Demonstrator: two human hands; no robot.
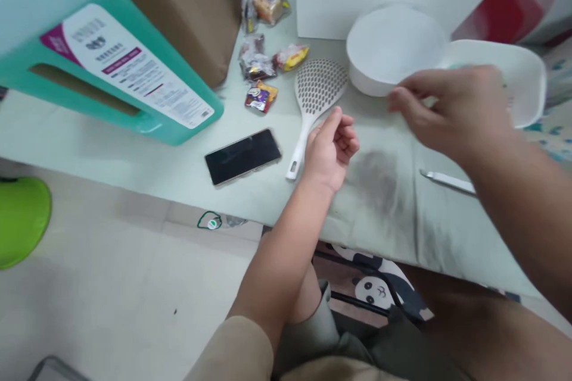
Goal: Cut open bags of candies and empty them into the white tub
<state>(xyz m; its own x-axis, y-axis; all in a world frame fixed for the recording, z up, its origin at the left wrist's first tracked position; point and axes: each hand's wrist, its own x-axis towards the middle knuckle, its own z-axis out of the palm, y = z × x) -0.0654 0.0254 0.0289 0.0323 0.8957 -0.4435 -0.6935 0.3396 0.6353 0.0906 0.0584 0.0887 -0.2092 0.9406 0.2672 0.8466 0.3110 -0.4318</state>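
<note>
On the table (179, 172), a skimmer (316, 95) lies right of a phone (243, 156), left of a container (370, 80).

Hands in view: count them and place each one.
2: the left hand beside the handle of the perforated skimmer, and the right hand, blurred, in front of the rectangular white tub.

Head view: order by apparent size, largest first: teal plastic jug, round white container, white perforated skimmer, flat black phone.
1. Teal plastic jug; cut off by the frame, nearness likely enlarges it
2. Round white container
3. White perforated skimmer
4. Flat black phone
</note>
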